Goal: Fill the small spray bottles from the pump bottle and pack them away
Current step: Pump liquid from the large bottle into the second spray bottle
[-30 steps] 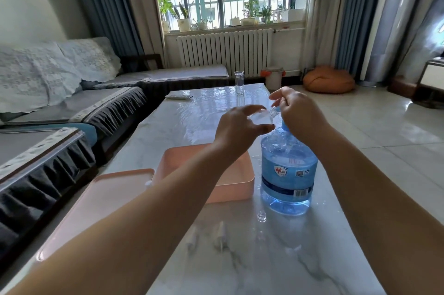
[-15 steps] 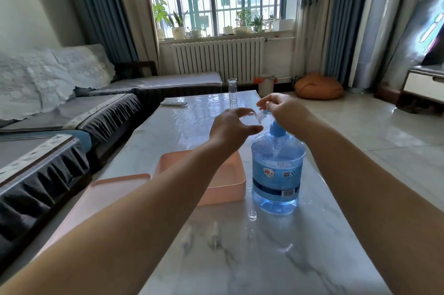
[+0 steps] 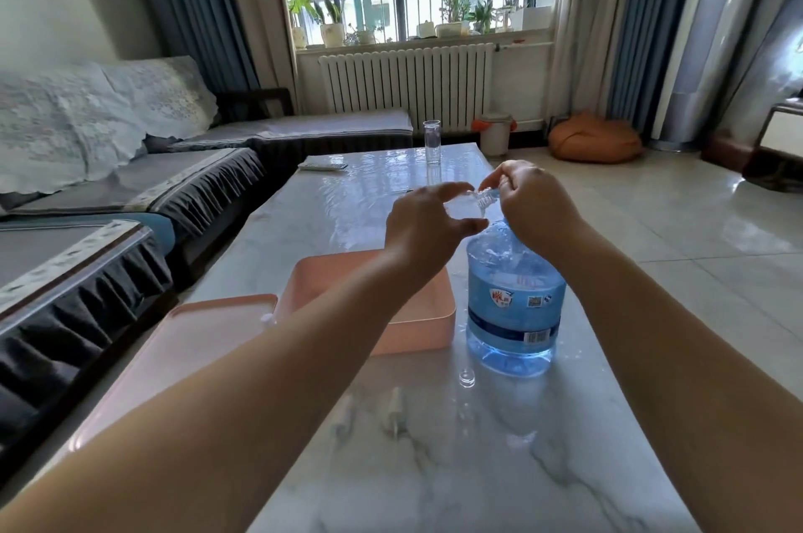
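A small clear spray bottle [image 3: 461, 206] was held tilted above the desk [image 3: 434, 467], pinched between thumb and fingers of the left hand [image 3: 423, 228]. Its threaded neck pointed toward the right hand [image 3: 532, 206], whose curled fingers were closed at that neck (what exactly they gripped could not be told). Directly beneath both hands, the blue water bottle [image 3: 515, 306] stood upright near the desk's right edge, its top hidden behind the right hand. A pink box [image 3: 417, 326] was set just beside it on the left, and a pink tray [image 3: 195, 341] lay by the left edge. A small clear cap [image 3: 466, 377] rested on the desk in front of the water bottle. A glass [image 3: 432, 141] stood at the far edge.
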Demonstrator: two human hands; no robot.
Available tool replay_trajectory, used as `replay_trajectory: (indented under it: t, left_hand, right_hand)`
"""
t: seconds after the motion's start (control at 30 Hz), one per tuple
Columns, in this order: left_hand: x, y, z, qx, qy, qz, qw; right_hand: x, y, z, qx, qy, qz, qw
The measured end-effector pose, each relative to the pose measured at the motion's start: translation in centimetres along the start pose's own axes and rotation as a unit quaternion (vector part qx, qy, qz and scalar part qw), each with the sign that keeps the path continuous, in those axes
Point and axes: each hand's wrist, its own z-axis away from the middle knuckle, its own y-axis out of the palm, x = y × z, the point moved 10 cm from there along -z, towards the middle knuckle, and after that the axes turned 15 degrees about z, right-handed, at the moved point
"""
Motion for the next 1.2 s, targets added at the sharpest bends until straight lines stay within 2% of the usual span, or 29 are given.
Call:
replay_trajectory:
  t: [0.2,0.3,0.5,0.87,1.07,1.2]
  left_hand:
    - [-0.7,-0.1,0.2,0.011,-0.002,-0.017,1.0]
    - [-1.4,-0.5,-0.3,0.013,0.002,-0.024,1.0]
    - [-0.9,-0.2,-0.2,0.016,0.006,0.008,1.0]
    - [-1.0,-0.5,-0.4,0.011,-0.009,0.004,1.0]
    - [-0.6,-0.2,-0.7,0.01,0.005,0.012,1.0]
    - [0.1,0.1,-0.6,0.011,0.004,-0.007,1.0]
  right_hand:
    - [0.1,0.2,-0.4,0.1,0.02,0.0,0.995]
    - [0.3,-0.5,-1.2,0.127,0.028,-0.011,0.991]
    - [-0.1,-0.5,-0.4,0.035,-0.002,-0.031,0.999]
    - [0.2,-0.2,-1.1,0.115,0.029,0.007,0.993]
    - [-0.4,-0.3,-0.5,0.028,0.008,-0.05,0.998]
    - [-0.5,0.5,0.2,0.02,-0.003,-0.055,0.998]
